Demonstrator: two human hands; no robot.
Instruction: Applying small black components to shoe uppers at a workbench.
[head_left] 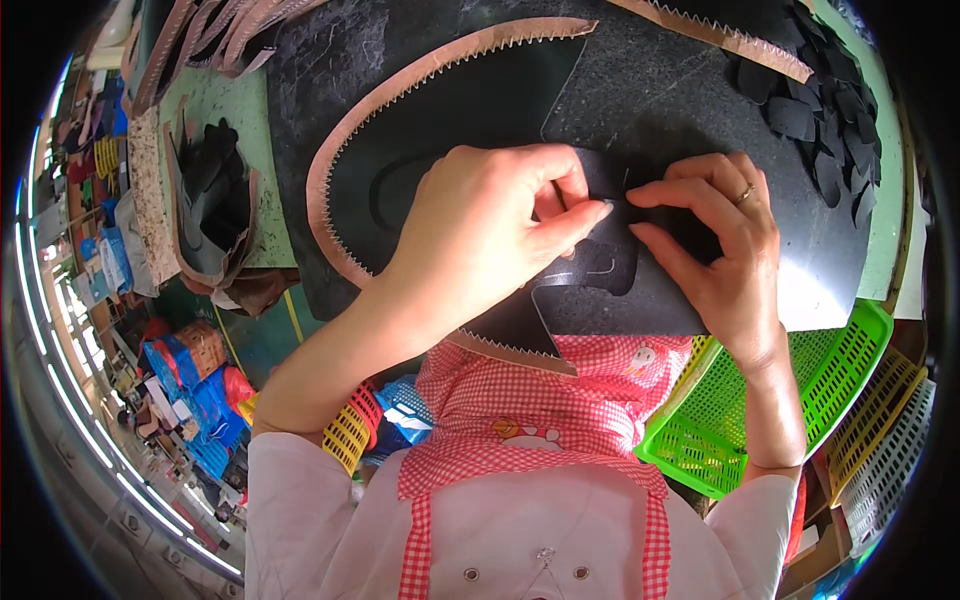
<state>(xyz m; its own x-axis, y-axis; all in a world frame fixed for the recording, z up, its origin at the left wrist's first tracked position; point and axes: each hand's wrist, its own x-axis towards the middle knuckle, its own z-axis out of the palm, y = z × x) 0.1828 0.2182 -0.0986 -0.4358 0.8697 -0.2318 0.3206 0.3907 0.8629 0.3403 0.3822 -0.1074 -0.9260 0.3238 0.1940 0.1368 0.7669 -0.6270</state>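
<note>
A black shoe-upper-like piece (pixel 470 110) lies on the dark work board, its curved rim bordered by a tan band with a zigzag edge. My left hand (pixel 490 215) reaches across it, thumb and forefinger pinched on a small black flap (pixel 600 172) with pale marking lines. Just right of that flap is my right hand (pixel 715 215), with a ring on one finger. Its thumb and forefinger are apart, their tips close to the flap's edge. Below my left fingers lies another black part (pixel 600 268) with pale lines. Whether the flap and this part are joined is hidden.
Loose black pieces (pixel 825 110) are heaped at the board's (pixel 680 90) far right. Another tan-edged strip (pixel 720 38) lies at the top. Stacked tan-edged pieces (pixel 215 35) and a black bundle (pixel 212 190) sit left. A green basket (pixel 700 450) stands below right.
</note>
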